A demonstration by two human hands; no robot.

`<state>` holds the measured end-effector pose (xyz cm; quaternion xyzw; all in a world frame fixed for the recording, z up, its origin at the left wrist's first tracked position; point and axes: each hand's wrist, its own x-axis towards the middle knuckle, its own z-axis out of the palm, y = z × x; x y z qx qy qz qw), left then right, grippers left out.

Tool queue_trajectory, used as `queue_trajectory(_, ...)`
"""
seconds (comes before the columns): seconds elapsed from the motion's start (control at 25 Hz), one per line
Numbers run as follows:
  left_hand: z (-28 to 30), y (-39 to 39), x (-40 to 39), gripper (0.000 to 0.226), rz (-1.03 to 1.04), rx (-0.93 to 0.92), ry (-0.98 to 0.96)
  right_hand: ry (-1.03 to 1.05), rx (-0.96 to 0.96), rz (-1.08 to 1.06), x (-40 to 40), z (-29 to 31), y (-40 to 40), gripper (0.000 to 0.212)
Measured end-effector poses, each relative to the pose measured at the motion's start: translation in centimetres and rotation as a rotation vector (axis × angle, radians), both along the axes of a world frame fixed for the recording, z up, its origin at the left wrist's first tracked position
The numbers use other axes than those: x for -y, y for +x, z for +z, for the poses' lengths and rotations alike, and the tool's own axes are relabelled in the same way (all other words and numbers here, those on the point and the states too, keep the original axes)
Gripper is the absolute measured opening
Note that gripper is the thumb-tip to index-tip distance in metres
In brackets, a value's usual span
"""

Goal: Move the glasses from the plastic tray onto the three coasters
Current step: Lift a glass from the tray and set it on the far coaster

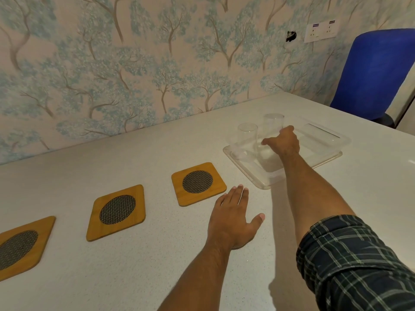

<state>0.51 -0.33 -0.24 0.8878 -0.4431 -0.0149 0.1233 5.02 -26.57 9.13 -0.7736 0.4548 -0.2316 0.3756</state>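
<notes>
A clear plastic tray [251, 171] lies on the table at the right. Two clear glasses stand upright at its far left: one [247, 134] nearer the tray's corner, the other [273, 122] behind it. A third glass [268, 157] shows only faintly under my right hand [284, 141], which reaches into the tray with thumb and fingers curled around that glass's rim. My left hand [233, 218] rests flat on the table, fingers apart, holding nothing. Three wooden coasters with mesh centres lie in a row: right [198, 184], middle [116, 212], left [20, 245]. All are bare.
The table meets a tree-patterned wall along its far edge. A blue chair [372, 72] stands past the table's right corner. The tray's clear lid [323, 133] lies at the tray's far right side.
</notes>
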Motion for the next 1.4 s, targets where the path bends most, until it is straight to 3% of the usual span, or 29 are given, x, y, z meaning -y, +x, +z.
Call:
queue_trajectory(0.52, 0.0, 0.1, 0.0, 0.101, 0.002, -0.005, -0.002, 0.024, -0.068, 0.071, 1.2, -0.6, 1.3, 0.088)
queue_trajectory(0.72, 0.1, -0.1, 0.0, 0.101, -0.001, -0.021, 0.001, -0.074, -0.249, 0.086, 2.9, -0.1, 0.1, 0.078)
queue_trajectory(0.84, -0.1, 0.1, 0.0, 0.090, -0.009, -0.011, 0.001, -0.306, -0.336, -0.026, 4.9, 1.3, -1.7, 0.057)
queue_trajectory(0.92, -0.2, 0.2, 0.0, 0.088, -0.010, -0.014, 0.001, -0.400, -0.461, -0.083, 6.4, 1.7, -3.2, 0.054)
queue_trajectory(1.16, 0.1, 0.1, -0.1, 0.101, -0.010, -0.022, 0.008, -0.381, -0.641, -0.117, 9.2, 0.0, -6.0, 0.052)
queue_trajectory(1.4, 0.1, 0.1, -0.1, 0.089, -0.009, -0.014, 0.024, -0.432, -0.701, -0.087, 8.7, -0.1, -5.8, 0.048)
